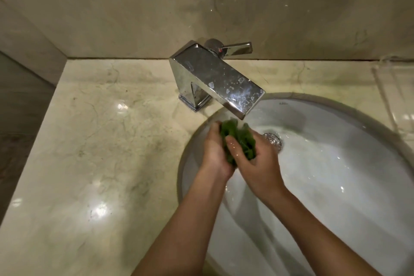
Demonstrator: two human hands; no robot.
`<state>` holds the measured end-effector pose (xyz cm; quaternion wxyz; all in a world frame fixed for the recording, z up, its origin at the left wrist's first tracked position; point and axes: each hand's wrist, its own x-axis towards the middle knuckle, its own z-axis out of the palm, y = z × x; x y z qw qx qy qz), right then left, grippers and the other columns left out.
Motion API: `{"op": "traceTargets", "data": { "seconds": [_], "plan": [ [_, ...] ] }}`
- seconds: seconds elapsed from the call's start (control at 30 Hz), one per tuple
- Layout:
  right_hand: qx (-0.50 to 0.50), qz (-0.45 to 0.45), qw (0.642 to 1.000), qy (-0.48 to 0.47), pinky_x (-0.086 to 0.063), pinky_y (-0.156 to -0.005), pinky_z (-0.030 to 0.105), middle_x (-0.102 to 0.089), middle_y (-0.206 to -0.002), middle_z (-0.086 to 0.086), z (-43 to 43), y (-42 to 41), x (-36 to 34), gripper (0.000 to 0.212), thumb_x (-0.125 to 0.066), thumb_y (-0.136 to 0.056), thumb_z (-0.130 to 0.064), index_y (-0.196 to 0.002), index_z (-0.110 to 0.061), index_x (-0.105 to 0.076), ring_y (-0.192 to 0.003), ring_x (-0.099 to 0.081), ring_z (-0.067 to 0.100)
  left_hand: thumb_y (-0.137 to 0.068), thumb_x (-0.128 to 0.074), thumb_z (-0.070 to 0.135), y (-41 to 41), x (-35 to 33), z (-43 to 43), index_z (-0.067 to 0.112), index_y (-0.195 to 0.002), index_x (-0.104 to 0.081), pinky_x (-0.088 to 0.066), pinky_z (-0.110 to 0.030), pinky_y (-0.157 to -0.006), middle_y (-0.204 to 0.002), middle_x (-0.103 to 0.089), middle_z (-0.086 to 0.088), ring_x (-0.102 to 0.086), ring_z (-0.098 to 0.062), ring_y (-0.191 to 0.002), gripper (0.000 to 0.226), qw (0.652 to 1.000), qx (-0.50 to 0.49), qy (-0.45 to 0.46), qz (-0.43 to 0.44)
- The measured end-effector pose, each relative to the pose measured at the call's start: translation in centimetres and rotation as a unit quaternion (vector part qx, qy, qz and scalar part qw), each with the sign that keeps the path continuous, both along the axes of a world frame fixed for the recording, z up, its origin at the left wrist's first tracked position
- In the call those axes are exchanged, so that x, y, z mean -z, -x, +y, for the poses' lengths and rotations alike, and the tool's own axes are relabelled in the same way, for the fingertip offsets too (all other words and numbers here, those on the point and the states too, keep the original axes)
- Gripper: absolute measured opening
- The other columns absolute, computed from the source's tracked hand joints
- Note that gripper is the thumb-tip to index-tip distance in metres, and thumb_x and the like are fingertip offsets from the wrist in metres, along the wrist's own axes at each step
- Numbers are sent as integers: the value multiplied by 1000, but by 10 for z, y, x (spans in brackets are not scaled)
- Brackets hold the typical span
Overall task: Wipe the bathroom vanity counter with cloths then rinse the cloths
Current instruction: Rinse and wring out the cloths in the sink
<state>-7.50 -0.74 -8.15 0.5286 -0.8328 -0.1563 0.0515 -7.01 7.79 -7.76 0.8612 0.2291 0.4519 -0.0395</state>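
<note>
1. We see a beige stone wall (201, 6) rising behind everything, meeting the worktop along a dark seam.
2. The marbled worktop (100, 141) lies to the left of and behind the basin, glossy, with bright light reflections on it.
3. A round white sink (336, 186) is set into the worktop on the right; its bowl looks wet, with water glinting around the middle.
4. A boxy chrome faucet (215, 78) stands at the sink's back-left edge, its spotted spout reaching over the bowl and its lever handle (237, 48) pointing right.
5. Our left hand (216, 152) and right hand (257, 163) meet over the sink just under the spout, both with fingers curled round the cloth, squeezing it between them.
6. The green cloth (239, 139) is bunched up between the two hands, directly below the spout's tip and above the bowl.
7. The metal drain (274, 140) sits just right of the right hand, partly hidden by it.
</note>
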Motion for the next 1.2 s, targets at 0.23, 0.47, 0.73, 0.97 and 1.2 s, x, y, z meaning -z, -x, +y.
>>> {"op": "traceTargets", "data": {
  "seconds": [0.23,0.47,0.73,0.97,1.2],
  "plan": [
    [137,62,986,74,-40,-53,36,-51,-52,8,20,-36,1,43,-48,-93,-32,-52,-17,-46,-53,-51,28,-95,-45,37,0,4,-15,18,-71,-62,-48,-24,-57,-64,-64,1,-61,-15,-63,35,996,24,-90,-14],
    [97,43,989,104,-37,-53,33,-53,-53,9,17,-35,0,45,-44,-97,-31,-56,-13,-51,-51,-50,28,-97,-42,30,3,11,-19,16,-68,-60,-49,-26,-61,-61,-62,-2,-61,-16,-64,37,987,57,-150,7],
    [-86,151,985,-16,-48,-90,38,-58,-109,13,-9,-9,5,20,-56,-92,-13,-112,-12,-56,-101,-58,19,-99,-35,41,10,8,6,13,-93,-67,-54,-23,-57,-75,-73,-4,-70,-14,-67,42,985,115,-131,-12],
    [-68,367,895,-244,-56,-78,33,-67,-114,2,-35,-13,-13,41,-54,-88,-13,-128,-21,-52,-100,-66,21,-90,-52,37,32,0,14,16,-101,-66,-53,-37,-78,-99,-72,-9,-67,-25,-94,28,987,122,-98,-30],
    [210,271,899,-273,-57,-67,32,-71,-73,1,-2,-7,-10,10,-66,-84,-18,-81,-9,-66,-75,-68,17,-72,-45,20,24,-8,12,7,-87,-68,-51,-39,-85,-99,-70,-16,-65,-32,-94,31,994,-16,71,-76]
  ]
}}
